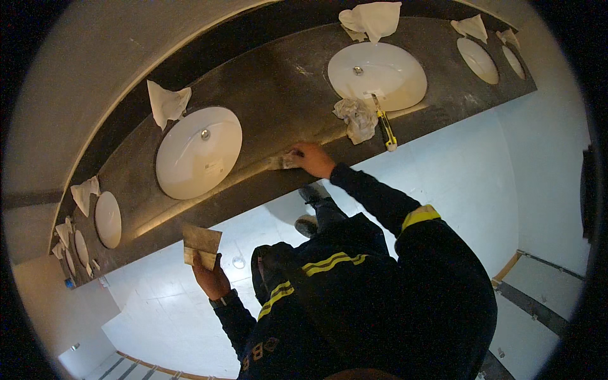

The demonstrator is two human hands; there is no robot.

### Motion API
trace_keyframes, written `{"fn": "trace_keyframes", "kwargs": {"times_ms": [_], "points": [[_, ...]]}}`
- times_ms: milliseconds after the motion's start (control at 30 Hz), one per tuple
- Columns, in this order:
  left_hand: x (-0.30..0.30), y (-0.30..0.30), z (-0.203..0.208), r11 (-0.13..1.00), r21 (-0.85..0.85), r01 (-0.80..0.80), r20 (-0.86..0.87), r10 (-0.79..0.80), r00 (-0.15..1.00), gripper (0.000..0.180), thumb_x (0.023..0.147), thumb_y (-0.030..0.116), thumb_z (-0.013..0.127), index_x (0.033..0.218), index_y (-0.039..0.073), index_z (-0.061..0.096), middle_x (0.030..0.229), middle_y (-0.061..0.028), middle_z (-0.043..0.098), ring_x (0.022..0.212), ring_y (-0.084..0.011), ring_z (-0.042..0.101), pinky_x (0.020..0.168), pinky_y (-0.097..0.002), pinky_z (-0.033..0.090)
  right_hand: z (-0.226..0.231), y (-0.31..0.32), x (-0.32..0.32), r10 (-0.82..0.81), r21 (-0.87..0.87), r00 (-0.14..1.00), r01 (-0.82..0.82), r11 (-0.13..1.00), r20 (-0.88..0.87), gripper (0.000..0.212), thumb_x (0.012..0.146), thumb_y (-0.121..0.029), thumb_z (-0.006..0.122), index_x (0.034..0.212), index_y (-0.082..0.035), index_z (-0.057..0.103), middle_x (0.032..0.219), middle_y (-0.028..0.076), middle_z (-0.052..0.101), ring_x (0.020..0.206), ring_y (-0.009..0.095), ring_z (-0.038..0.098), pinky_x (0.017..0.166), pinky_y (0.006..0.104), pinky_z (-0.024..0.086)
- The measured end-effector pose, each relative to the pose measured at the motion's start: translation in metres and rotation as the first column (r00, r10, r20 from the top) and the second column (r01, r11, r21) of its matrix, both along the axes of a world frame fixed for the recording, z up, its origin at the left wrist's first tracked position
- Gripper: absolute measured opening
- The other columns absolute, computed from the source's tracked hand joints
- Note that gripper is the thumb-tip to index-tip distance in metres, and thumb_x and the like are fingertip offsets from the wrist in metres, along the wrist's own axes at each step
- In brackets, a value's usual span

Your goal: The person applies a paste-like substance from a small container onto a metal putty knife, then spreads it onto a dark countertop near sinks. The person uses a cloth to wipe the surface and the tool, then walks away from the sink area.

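My left hand [209,276] is closed on a folded, tan-brown sheet [201,242], which looks like sandpaper or card, in front of the counter's edge. On the dark countertop [278,114], between two sinks, my right hand [313,159] presses a small crumpled pale scrap [285,161] against the surface; whether it is cloth or plastic I cannot tell. A pale dusty band runs along the counter there. To the right of that hand lies a crumpled whitish wad [358,119], beside a yellow-and-black utility knife [384,124] that rests across the sink's front rim.
White oval sinks stand in the counter, the nearest being the left one [190,166] and the right one [392,69]. White wrapping covers the faucets behind them, such as this wrapped faucet [168,104]. My shoes [306,225] are on the pale floor [164,285] below the counter.
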State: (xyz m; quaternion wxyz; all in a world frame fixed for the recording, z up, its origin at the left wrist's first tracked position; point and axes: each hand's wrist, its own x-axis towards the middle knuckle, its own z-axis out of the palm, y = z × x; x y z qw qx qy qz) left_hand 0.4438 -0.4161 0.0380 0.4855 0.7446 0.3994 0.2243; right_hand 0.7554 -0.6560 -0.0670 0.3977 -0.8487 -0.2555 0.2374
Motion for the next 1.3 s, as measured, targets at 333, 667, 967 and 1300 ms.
{"fn": "trace_keyframes", "kwargs": {"times_ms": [333, 667, 967, 1300], "points": [[-0.057, -0.001, 0.006, 0.976, 0.206, -0.071, -0.118, 0.097, 0.988, 0.053, 0.073, -0.010, 0.066, 0.122, -0.001, 0.047, 0.116, -0.0166, 0.052, 0.103, -0.0255, 0.054, 0.086, -0.0360, 0.049, -0.041, -0.081, 0.055, -0.358, -0.095, 0.661, 0.546, 0.832, 0.660, 0.050, 0.081, -0.035, 0.059, 0.114, 0.002, 0.055, 0.107, 0.022, 0.057, 0.105, 0.039, 0.051, 0.092, 0.0455, 0.040], [0.002, -0.013, 0.068, 0.948, -0.314, -0.054, 0.314, 0.157, 0.936, 0.050, 0.078, -0.013, 0.056, 0.124, 0.003, 0.047, 0.117, -0.0145, 0.052, 0.106, -0.0250, 0.053, 0.082, -0.0344, 0.050, -0.003, -0.120, 0.065, -0.590, 0.154, 0.792, 0.570, 0.807, 0.158, 0.041, 0.082, -0.030, 0.059, 0.110, -0.002, 0.057, 0.120, 0.016, 0.054, 0.101, 0.030, 0.057, 0.082, 0.0434, 0.048], [0.066, -0.042, 0.114, 0.981, -0.186, 0.050, 0.393, 0.027, 0.919, 0.027, 0.089, 0.016, 0.059, 0.109, -0.002, 0.056, 0.104, -0.0083, 0.061, 0.093, -0.0159, 0.057, 0.082, -0.0298, 0.045, 0.144, 0.013, -0.014, 0.277, 0.777, 0.736, 0.516, 0.361, -0.618, 0.046, 0.088, -0.026, 0.055, 0.128, -0.005, 0.044, 0.123, 0.012, 0.053, 0.113, 0.024, 0.054, 0.093, 0.0382, 0.045], [0.082, -0.071, 0.134, 0.961, -0.247, 0.124, 0.490, 0.013, 0.872, 0.027, 0.095, 0.021, 0.051, 0.109, -0.002, 0.056, 0.097, -0.0049, 0.062, 0.083, -0.0092, 0.057, 0.072, -0.0247, 0.047, 0.246, 0.101, -0.093, 0.345, 0.648, 0.932, -0.198, 0.736, -0.107, 0.055, 0.083, -0.031, 0.065, 0.126, -0.003, 0.044, 0.116, 0.019, 0.057, 0.106, 0.027, 0.057, 0.093, 0.0362, 0.043]]}}
